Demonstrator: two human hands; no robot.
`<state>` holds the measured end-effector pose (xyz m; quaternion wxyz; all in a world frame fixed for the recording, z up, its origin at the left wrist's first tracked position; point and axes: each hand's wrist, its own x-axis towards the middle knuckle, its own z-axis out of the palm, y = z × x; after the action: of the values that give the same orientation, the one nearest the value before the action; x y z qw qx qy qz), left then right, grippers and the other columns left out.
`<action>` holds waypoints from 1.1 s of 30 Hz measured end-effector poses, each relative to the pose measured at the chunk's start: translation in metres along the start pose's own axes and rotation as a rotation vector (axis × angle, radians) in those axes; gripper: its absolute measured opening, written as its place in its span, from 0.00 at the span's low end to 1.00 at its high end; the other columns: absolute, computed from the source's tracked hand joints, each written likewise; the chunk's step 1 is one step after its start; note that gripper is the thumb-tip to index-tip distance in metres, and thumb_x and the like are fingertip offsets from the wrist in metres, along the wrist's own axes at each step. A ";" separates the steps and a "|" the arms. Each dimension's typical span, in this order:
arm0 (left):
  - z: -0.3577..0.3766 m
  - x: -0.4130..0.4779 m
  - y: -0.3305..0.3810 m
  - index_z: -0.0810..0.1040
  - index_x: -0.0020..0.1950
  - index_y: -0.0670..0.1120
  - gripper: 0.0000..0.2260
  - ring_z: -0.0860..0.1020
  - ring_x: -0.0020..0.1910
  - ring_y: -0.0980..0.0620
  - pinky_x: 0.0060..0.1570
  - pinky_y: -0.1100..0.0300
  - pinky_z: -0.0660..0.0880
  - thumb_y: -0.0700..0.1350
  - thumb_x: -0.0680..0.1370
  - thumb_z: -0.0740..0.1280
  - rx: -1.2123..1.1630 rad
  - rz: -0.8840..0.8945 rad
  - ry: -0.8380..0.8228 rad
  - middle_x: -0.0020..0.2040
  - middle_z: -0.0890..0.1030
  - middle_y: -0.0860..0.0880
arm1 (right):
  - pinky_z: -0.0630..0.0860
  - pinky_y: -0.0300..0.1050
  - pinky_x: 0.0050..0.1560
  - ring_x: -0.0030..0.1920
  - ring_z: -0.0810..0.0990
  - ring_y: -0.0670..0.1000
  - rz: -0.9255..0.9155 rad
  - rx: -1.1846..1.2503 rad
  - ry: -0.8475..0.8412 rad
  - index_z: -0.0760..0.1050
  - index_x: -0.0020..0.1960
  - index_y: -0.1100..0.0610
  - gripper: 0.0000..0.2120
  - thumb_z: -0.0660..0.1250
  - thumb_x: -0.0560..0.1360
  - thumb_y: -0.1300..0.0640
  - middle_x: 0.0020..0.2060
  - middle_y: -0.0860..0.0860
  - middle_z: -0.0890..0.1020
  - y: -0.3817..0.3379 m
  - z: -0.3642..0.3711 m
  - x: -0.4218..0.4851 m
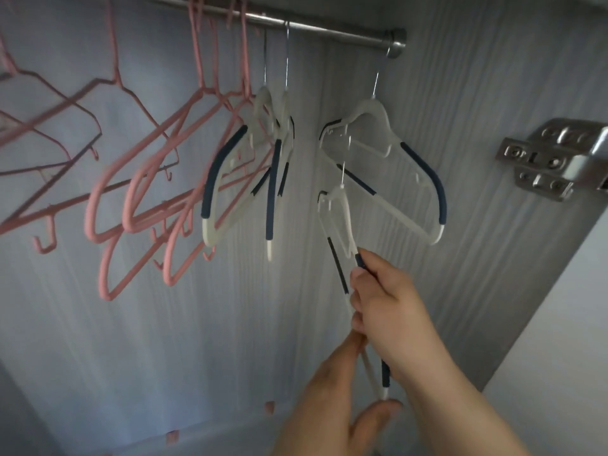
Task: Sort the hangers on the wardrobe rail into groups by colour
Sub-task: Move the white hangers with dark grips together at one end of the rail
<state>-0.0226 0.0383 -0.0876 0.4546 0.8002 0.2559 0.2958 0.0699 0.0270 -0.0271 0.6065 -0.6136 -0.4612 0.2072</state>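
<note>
Two pinch grips, left hand [330,386] and right hand [385,307], on one white hanger [347,218] under the wardrobe rail [329,29].

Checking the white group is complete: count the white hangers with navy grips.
4. A bunched pair beside the pink hangers; a third hanger alone near the rail's right end; a fourth hanger gripped by left hand and right hand. The bunch may hide more.

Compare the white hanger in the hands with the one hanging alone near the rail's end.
The held hanger is off the rail, in the left hand and right hand; the lone hanger hangs from it. The held one shows edge-on, the lone one broadside. Both are white with navy sleeves.
</note>
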 end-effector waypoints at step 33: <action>-0.051 0.009 0.032 0.73 0.58 0.51 0.16 0.69 0.58 0.63 0.60 0.71 0.64 0.43 0.71 0.67 0.379 0.772 0.995 0.56 0.74 0.54 | 0.68 0.36 0.42 0.48 0.75 0.51 -0.615 -0.580 0.246 0.72 0.58 0.58 0.12 0.58 0.77 0.57 0.54 0.56 0.74 -0.130 0.019 0.070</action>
<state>-0.0484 0.0591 -0.0363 -0.0055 0.6684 0.1776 0.7223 0.0479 0.0737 0.1122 0.4930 -0.6129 -0.5857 -0.1957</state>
